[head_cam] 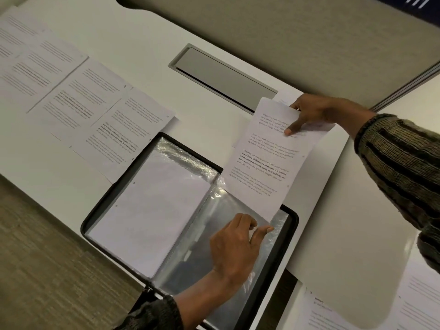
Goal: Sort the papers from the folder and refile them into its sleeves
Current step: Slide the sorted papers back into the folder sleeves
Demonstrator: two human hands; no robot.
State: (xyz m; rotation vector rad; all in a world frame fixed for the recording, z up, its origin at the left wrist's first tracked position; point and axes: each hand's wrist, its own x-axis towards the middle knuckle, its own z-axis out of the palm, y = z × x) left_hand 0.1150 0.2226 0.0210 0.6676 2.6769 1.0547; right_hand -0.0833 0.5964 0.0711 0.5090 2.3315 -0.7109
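A black folder (100, 206) lies open on the white desk, its clear plastic sleeves showing. The left sleeve (152, 210) holds blank-facing white paper. My right hand (312, 113) grips the top of a printed sheet (269, 158), whose lower edge reaches the mouth of the right sleeve (273, 246). My left hand (235, 246) pinches that sleeve's top edge near the sheet's bottom corner. Several printed pages (78, 96) lie overlapped in a row on the desk to the left.
A grey cable hatch (221, 77) is set into the desk (333, 210) behind the folder. More printed pages (357, 313) lie at the lower right. A grey partition (285, 32) runs along the desk's far side. Carpet (42, 270) shows at the lower left.
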